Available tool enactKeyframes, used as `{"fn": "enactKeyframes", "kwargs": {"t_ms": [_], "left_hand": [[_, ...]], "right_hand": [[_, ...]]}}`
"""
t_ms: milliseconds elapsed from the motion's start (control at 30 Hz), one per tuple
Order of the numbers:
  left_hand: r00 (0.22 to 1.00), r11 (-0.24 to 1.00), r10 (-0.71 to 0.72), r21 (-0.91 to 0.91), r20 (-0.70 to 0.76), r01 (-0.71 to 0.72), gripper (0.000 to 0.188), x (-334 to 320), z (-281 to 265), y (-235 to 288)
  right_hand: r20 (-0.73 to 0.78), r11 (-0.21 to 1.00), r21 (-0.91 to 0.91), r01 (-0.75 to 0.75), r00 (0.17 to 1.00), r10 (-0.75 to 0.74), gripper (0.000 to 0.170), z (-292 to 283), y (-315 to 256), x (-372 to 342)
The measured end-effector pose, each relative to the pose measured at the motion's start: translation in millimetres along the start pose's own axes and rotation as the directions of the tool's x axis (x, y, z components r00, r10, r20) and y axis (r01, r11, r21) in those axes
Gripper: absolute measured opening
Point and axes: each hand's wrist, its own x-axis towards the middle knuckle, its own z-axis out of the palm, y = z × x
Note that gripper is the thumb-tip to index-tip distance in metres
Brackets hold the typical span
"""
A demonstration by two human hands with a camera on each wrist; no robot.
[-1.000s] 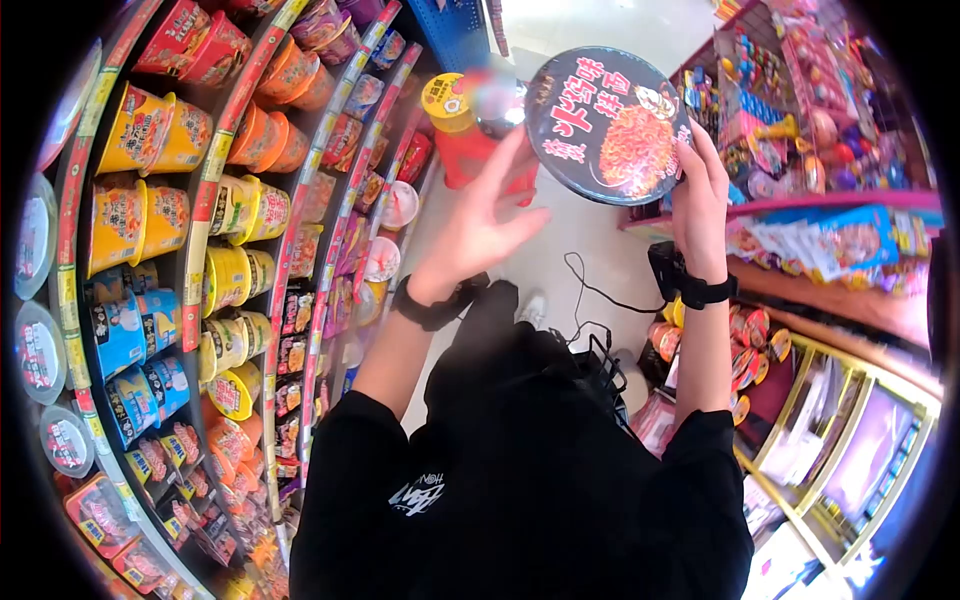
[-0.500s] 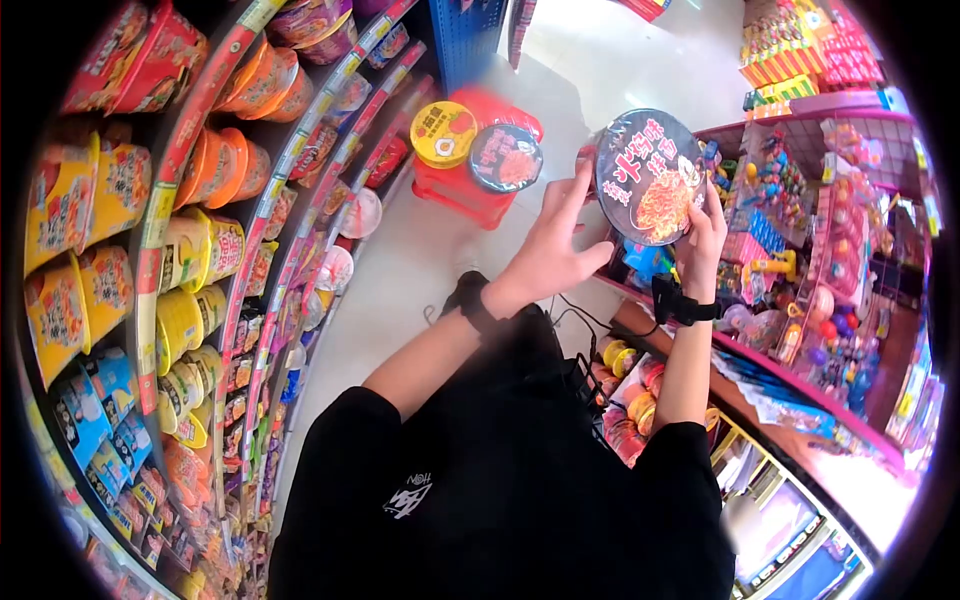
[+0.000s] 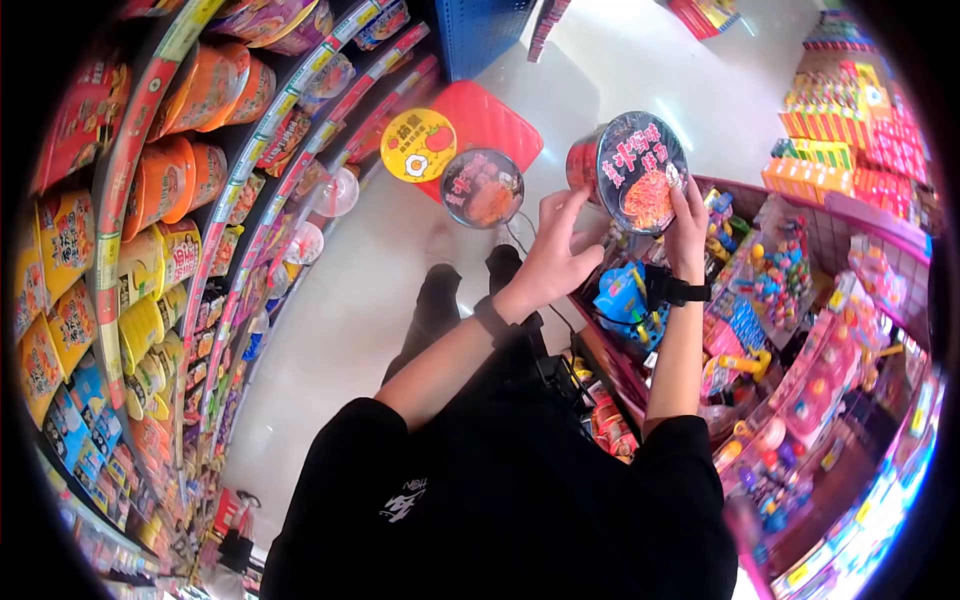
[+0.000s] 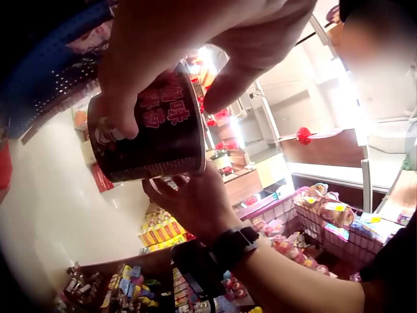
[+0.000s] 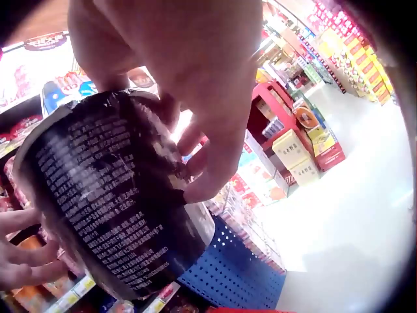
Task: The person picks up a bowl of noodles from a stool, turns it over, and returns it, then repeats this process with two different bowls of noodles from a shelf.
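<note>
My right hand (image 3: 684, 235) grips a black instant noodle tub (image 3: 645, 185) by its rim, fingers along the side and thumb near the lid. The tub is tilted, its lid with a noodle picture facing me in the head view. Dense printed text covers the tub's side (image 5: 104, 195) in the right wrist view. My left hand (image 3: 552, 255) is beside the tub's base, index finger and thumb spread apart. In the left wrist view its fingers (image 4: 117, 120) overlap the tub's wall.
A red stool (image 3: 490, 120) stands ahead on the floor, with a yellow-lidded noodle tub (image 3: 418, 145) and a black-lidded one (image 3: 482, 188) at it. Shelves of noodle tubs (image 3: 165, 185) line the left. A pink-edged toy display (image 3: 770, 290) is close on the right.
The head view has turned, bringing more of the toy display into view. Both hands are lower with the tub, which now shows part of its red side. My left hand remains beside it.
</note>
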Motion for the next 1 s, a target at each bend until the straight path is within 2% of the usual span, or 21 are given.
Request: {"fn": "enactKeyframes", "kwargs": {"t_ms": [67, 133, 167, 233, 267, 333, 467, 567, 733, 767, 833, 933, 1000], "left_hand": [[0.996, 0.996, -0.088, 0.006, 0.009, 0.088, 0.080, 16.1, 11.9, -15.3], [0.991, 0.981, -0.131, -0.151, -0.035, 0.125, 0.084, 35.1, 24.0, -18.0], [0.985, 0.962, -0.160, -0.233, -0.059, 0.143, 0.085, 42.8, 29.4, -21.0], [0.978, 0.950, -0.167, -0.286, -0.121, 0.127, 0.086, 58.2, 36.0, -30.5], [0.971, 0.938, -0.181, -0.325, -0.157, 0.122, 0.084, 66.1, 40.0, -37.0], [0.959, 0.905, -0.198, -0.413, -0.201, 0.100, 0.083, 81.6, 40.5, -52.9], [0.927, 0.753, -0.252, -0.658, -0.278, 0.007, 0.078, 105.2, 38.1, -63.8], [0.894, 0.706, -0.279, -0.706, -0.350, -0.057, 0.079, 122.0, 33.5, -73.1], [0.789, 0.576, -0.403, -0.799, -0.463, -0.175, 0.077, 149.3, 27.0, -92.3], [0.763, 0.552, -0.434, -0.811, -0.479, -0.196, 0.077, 153.1, 25.2, -97.9], [0.758, 0.557, -0.431, -0.805, -0.491, -0.204, 0.075, 159.9, 18.9, -114.7], [0.711, 0.541, -0.449, -0.798, -0.542, -0.266, 0.074, 169.9, 14.3, -131.4], [0.670, 0.527, -0.460, -0.787, -0.583, -0.322, 0.075, 176.8, 10.8, -140.5]], "right_hand": [[0.048, 0.999, -0.043, -0.012, 0.999, 0.014, 0.038, -12.6, 5.9, 22.3], [0.102, 0.993, -0.120, -0.008, 0.995, 0.020, 0.037, -13.2, 1.8, 45.2], [0.108, 0.987, -0.152, -0.052, 0.992, 0.069, 0.038, -16.5, 4.2, 56.7], [0.119, 0.981, -0.171, -0.092, 0.986, 0.113, 0.039, -19.5, 14.7, 78.4], [0.151, 0.982, -0.184, -0.035, 0.987, 0.064, 0.040, -20.4, 21.4, 91.0], [0.187, 0.977, -0.211, -0.036, 0.979, 0.076, 0.044, -23.8, 35.4, 115.9], [0.286, 0.965, -0.260, -0.022, 0.953, 0.098, 0.048, -13.2, 55.5, 159.2], [0.387, 0.951, -0.308, 0.021, 0.916, 0.105, 0.050, -2.3, 80.1, 189.8], [0.488, 0.940, -0.340, 0.043, 0.862, 0.137, 0.059, 20.6, 125.3, 224.3], [0.507, 0.931, -0.355, 0.083, 0.854, 0.117, 0.059, 23.5, 131.5, 228.7], [0.542, 0.911, -0.379, 0.166, 0.837, 0.073, 0.059, 39.6, 133.1, 235.0], [0.545, 0.924, -0.382, 0.018, 0.812, 0.209, 0.064, 49.5, 149.6, 246.2], [0.601, 0.906, -0.419, 0.057, 0.765, 0.230, 0.065, 52.7, 164.9, 256.9]]}}
